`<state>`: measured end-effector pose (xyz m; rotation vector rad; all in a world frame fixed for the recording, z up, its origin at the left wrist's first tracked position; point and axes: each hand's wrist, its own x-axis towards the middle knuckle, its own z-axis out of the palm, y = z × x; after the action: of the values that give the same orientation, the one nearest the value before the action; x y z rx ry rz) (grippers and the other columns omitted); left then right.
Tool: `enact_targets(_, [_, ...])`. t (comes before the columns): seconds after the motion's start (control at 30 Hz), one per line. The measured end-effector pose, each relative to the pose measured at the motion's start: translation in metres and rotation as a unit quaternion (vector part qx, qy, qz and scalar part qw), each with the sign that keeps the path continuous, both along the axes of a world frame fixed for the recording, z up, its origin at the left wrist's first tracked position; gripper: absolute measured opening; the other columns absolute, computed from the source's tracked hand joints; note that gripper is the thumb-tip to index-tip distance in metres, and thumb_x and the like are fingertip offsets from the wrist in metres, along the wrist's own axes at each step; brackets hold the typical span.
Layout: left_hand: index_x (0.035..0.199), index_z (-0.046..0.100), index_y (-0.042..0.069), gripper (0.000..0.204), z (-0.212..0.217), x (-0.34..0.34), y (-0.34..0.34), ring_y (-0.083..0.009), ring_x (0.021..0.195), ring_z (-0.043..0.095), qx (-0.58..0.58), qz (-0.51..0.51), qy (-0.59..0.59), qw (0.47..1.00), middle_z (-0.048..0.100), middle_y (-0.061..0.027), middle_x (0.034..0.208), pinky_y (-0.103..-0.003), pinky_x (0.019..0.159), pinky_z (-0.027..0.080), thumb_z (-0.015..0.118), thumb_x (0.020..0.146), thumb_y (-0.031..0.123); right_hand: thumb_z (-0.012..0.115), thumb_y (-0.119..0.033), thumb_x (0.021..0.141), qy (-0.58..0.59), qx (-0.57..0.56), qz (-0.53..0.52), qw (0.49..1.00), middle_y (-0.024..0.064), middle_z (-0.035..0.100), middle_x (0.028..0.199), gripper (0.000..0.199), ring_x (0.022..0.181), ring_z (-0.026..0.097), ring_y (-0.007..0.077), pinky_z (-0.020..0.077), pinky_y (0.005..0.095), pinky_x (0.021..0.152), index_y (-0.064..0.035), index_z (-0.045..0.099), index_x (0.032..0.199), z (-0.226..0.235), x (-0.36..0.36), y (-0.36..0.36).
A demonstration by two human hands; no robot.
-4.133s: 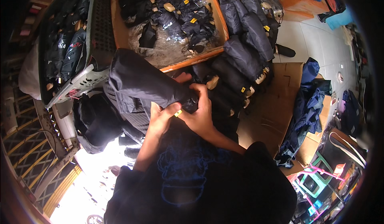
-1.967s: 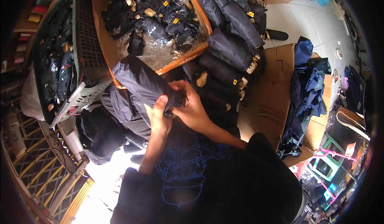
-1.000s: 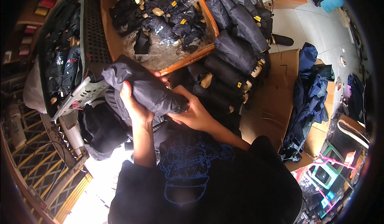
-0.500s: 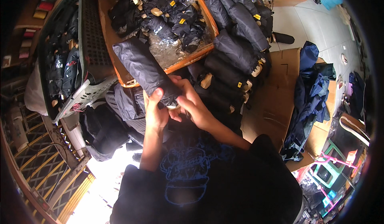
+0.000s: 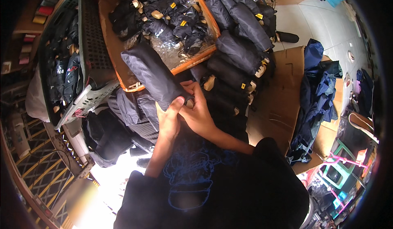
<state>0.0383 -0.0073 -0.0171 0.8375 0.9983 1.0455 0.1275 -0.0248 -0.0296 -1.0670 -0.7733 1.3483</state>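
Observation:
Both hands hold a folded umbrella [image 5: 150, 74] in a dark, loose cloth sleeve, its closed far end tilted up to the left. My left hand [image 5: 168, 120] grips the near end with the thumb pressed on the cloth. Close against it, my right hand [image 5: 199, 116] has its fingers curled round the same end. The umbrella's handle end is mostly hidden by my fingers. Beyond it stands an open cardboard box [image 5: 193, 59] with small dark folded umbrellas [image 5: 163, 28] and clear plastic in it. To the right of my hands lie several sleeved umbrellas [image 5: 239, 51] with pale handle ends.
A tall perforated basket [image 5: 95, 45] of folded umbrellas stands at the left. Dark fabric [image 5: 108, 133] lies below it. On the right are a cardboard box flap [image 5: 282, 98], crumpled blue cloth [image 5: 323, 102] and a green stool [image 5: 340, 163]. White floor tiles [image 5: 315, 22] show at the far right.
My left hand has shifted right and its thumb now lies nearer the right hand. The umbrella's near end has moved right a little, and the pale handle end has become more covered.

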Motion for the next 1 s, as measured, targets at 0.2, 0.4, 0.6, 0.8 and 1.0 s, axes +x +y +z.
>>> enact_targets(0.2, [0.133, 0.039, -0.003, 0.085, 0.004, -0.019, 0.015, -0.0370, 0.116, 0.055, 0.015, 0.048, -0.193, 0.980, 0.051, -0.0220, 0.129, -0.046, 0.097, 0.047, 0.065, 0.079, 0.056, 0.060, 0.003, 0.083, 0.028, -0.009, 0.137, 0.990, 0.0047, 0.051, 0.092, 0.033, 0.065, 0.055, 0.0064, 0.0432, 0.0210, 0.053, -0.0039, 0.038, 0.106, 0.001, 0.015, 0.001])
enact_targets(0.4, [0.115, 0.044, -0.001, 0.057, 0.003, -0.023, 0.010, -0.0257, 0.088, 0.060, 0.051, 0.053, -0.089, 0.993, 0.057, -0.0156, 0.093, -0.038, 0.080, 0.052, 0.067, 0.081, 0.040, 0.059, -0.010, 0.088, 0.046, -0.151, 0.218, 0.963, 0.0022, 0.054, 0.062, 0.041, 0.048, 0.051, 0.0073, 0.0393, 0.0230, 0.043, 0.0005, 0.044, 0.125, 0.016, 0.018, -0.005])
enact_targets(0.6, [0.117, 0.043, -0.004, 0.059, -0.012, 0.003, -0.008, -0.0256, 0.085, 0.062, 0.010, 0.055, -0.081, 0.995, 0.058, -0.0163, 0.100, -0.036, 0.076, 0.053, 0.075, 0.076, 0.026, 0.063, -0.013, 0.084, 0.028, -0.174, 0.227, 0.958, 0.0062, 0.062, 0.078, 0.056, 0.067, 0.059, 0.0111, 0.0481, 0.0269, 0.059, -0.0019, 0.044, 0.135, -0.003, 0.032, -0.017])
enact_targets(0.8, [0.139, 0.029, 0.000, 0.056, -0.099, 0.001, -0.030, -0.0263, 0.129, 0.040, -0.095, -0.007, -0.104, 0.990, 0.041, -0.0128, 0.136, -0.041, 0.108, 0.031, 0.052, 0.096, 0.027, 0.075, -0.015, 0.077, -0.025, 0.056, 0.305, 0.950, 0.0122, 0.034, 0.143, 0.094, 0.133, 0.032, 0.0214, 0.0295, 0.0348, 0.108, -0.0012, 0.015, 0.148, -0.003, 0.120, -0.001])
enact_targets(1.0, [0.109, 0.060, 0.000, 0.031, -0.051, 0.029, -0.014, -0.0335, 0.118, 0.047, 0.247, -0.268, 0.271, 0.891, 0.056, -0.0166, 0.120, -0.041, 0.103, 0.034, 0.066, 0.086, 0.019, 0.077, -0.010, 0.072, -0.265, -0.120, 0.232, 0.928, 0.0124, 0.052, 0.124, 0.068, 0.118, 0.049, 0.0237, 0.0377, 0.0334, 0.099, -0.0040, 0.042, 0.130, 0.010, 0.166, -0.025])
